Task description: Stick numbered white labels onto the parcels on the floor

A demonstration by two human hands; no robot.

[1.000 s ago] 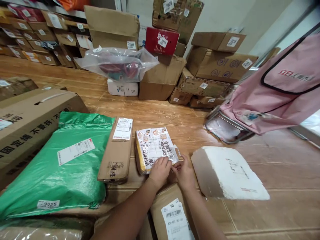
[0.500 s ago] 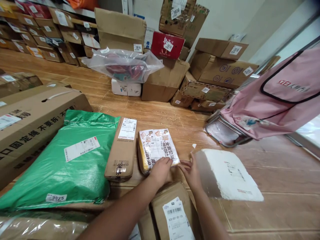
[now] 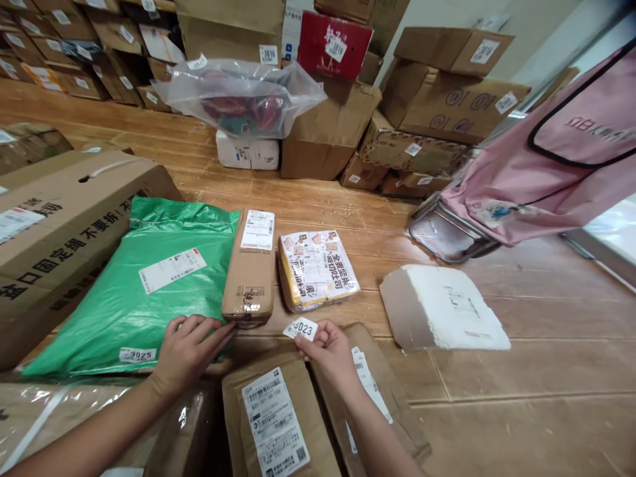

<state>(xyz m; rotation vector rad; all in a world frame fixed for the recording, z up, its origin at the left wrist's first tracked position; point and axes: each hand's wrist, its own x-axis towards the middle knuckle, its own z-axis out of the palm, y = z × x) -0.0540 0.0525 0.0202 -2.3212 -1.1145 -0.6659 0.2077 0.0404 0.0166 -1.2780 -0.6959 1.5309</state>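
My right hand (image 3: 328,351) pinches a small white number label (image 3: 301,328) marked 3023 between thumb and fingers, above two brown parcels. My left hand (image 3: 191,348) rests on the near right corner of a green plastic mailing bag (image 3: 173,232). Its fingers stretch out, the tips at the near end of a narrow brown box (image 3: 250,278). Right of that box lies a plastic-wrapped white and yellow package (image 3: 320,268) with printed characters. A brown parcel (image 3: 233,411) with a shipping label is below my hands; another brown parcel (image 3: 397,397) is partly hidden by my right forearm.
A white foam block (image 3: 462,318) sits on the wooden floor at right, below a pink trolley bag (image 3: 561,172). A long carton (image 3: 74,225) lies at left. Along the back stand stacked labelled boxes (image 3: 447,99) and a clear bag (image 3: 248,99) of red items.
Both hands have left the white and yellow package. My left hand has moved left to the green bag and narrow box. My right hand now holds the 3023 label. The view has tilted down.
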